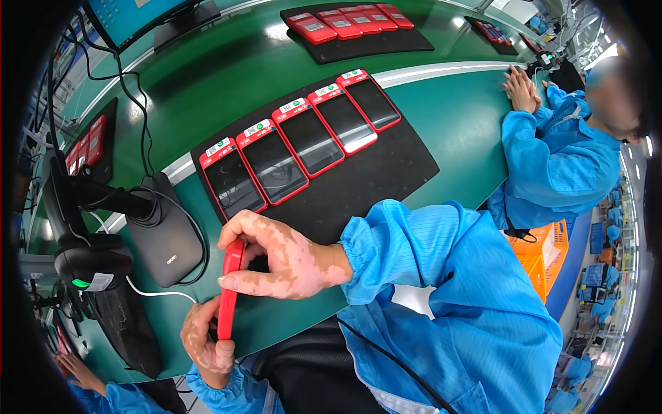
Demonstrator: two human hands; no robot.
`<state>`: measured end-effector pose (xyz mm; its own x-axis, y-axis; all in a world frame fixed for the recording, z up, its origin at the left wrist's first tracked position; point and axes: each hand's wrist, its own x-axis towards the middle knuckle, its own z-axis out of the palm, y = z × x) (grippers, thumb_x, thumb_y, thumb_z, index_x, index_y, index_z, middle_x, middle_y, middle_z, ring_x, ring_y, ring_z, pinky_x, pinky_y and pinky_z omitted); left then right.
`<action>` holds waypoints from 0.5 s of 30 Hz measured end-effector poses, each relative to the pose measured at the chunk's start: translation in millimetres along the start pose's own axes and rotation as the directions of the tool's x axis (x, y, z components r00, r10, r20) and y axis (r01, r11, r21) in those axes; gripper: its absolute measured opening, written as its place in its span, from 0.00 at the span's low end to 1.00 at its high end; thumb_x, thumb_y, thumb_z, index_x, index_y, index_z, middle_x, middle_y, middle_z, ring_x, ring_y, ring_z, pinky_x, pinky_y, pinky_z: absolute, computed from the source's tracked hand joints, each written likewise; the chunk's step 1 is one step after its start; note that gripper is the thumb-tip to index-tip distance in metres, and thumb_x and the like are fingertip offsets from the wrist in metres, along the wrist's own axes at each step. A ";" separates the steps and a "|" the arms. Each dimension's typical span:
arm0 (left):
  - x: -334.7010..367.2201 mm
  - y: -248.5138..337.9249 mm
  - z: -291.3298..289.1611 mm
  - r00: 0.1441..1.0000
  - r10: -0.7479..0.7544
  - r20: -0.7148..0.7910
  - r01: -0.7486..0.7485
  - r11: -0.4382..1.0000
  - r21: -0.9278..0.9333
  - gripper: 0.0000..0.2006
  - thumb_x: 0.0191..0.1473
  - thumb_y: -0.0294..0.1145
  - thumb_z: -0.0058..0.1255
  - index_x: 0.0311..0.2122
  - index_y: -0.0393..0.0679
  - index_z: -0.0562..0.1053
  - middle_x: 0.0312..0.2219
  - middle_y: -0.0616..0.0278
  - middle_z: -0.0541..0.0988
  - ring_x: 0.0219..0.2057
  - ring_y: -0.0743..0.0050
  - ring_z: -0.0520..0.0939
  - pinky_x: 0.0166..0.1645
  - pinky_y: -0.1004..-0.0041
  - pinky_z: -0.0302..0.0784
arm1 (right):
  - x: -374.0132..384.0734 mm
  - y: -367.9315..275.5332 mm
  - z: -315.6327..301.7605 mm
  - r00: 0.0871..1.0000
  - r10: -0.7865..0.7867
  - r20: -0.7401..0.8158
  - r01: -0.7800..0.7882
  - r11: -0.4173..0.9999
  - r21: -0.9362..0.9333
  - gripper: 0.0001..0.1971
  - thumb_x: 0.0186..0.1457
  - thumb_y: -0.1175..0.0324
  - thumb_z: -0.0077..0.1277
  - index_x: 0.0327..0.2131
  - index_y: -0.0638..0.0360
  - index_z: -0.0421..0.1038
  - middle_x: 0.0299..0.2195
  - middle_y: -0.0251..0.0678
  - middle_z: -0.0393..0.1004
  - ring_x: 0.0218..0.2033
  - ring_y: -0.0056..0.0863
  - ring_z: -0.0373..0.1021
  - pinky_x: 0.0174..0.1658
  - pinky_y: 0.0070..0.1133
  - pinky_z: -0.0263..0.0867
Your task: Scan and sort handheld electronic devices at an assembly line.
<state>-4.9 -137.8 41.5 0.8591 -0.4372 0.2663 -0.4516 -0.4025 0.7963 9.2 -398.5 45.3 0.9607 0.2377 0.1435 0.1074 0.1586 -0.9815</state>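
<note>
Between my two hands a red handheld device (227, 303) is held on edge, its narrow side toward me. My right hand (286, 259) grips its upper end with thumb and fingers. Lower down, my left hand (207, 341) pinches the bottom end. The device's screen side cannot be seen from here. Just beyond my hands, several similar red devices with dark screens (307, 138) lie side by side on a black mat (372, 179). Each has a white label and a green sticker at its top end.
A black scanner on a stand (93, 259) and its grey base (162, 241) stand to the left. More red devices (348, 24) lie on a far mat. At right, a person in blue (558, 152) rests clasped hands on the table, near an orange crate (541, 259).
</note>
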 end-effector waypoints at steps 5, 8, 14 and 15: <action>1.0 -0.4 -1.3 1.000 -0.017 0.019 0.017 1.000 0.001 0.41 0.58 0.72 0.51 0.47 0.32 0.79 0.24 0.59 0.75 0.24 0.66 0.73 0.28 0.69 0.65 | 0.2 0.6 -0.8 1.000 0.010 0.001 -0.010 1.000 -0.025 0.26 0.60 0.63 0.67 0.52 0.63 0.61 0.41 0.41 0.72 0.41 0.26 0.76 0.48 0.24 0.77; 0.6 -0.1 -3.3 1.000 -0.023 0.021 0.023 1.000 -0.004 0.41 0.58 0.72 0.52 0.47 0.32 0.79 0.24 0.59 0.75 0.24 0.66 0.73 0.29 0.69 0.65 | 1.3 0.4 0.9 1.000 0.013 0.002 -0.013 1.000 -0.003 0.26 0.60 0.63 0.67 0.52 0.62 0.61 0.41 0.41 0.72 0.42 0.26 0.76 0.49 0.24 0.76; -4.5 1.1 -5.1 1.000 0.026 0.006 -0.026 0.998 0.061 0.38 0.58 0.67 0.57 0.47 0.32 0.79 0.27 0.56 0.79 0.27 0.61 0.78 0.30 0.65 0.70 | -1.3 0.9 1.1 1.000 0.005 -0.023 -0.005 1.000 0.030 0.26 0.59 0.68 0.67 0.53 0.62 0.62 0.44 0.38 0.70 0.45 0.23 0.74 0.51 0.24 0.75; -5.3 3.2 -3.8 0.999 0.030 0.017 -0.031 0.993 0.116 0.37 0.57 0.65 0.58 0.47 0.32 0.79 0.27 0.54 0.80 0.27 0.59 0.79 0.31 0.63 0.71 | -3.4 2.9 0.1 0.999 0.006 -0.040 -0.003 0.998 0.061 0.25 0.59 0.68 0.67 0.53 0.62 0.63 0.45 0.38 0.69 0.45 0.23 0.74 0.52 0.24 0.75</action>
<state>-9.9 -133.7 44.7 0.8412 -0.4624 0.2804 -0.5031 -0.4789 0.7194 6.2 -398.8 42.0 0.9708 0.1997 0.1327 0.0886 0.2155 -0.9725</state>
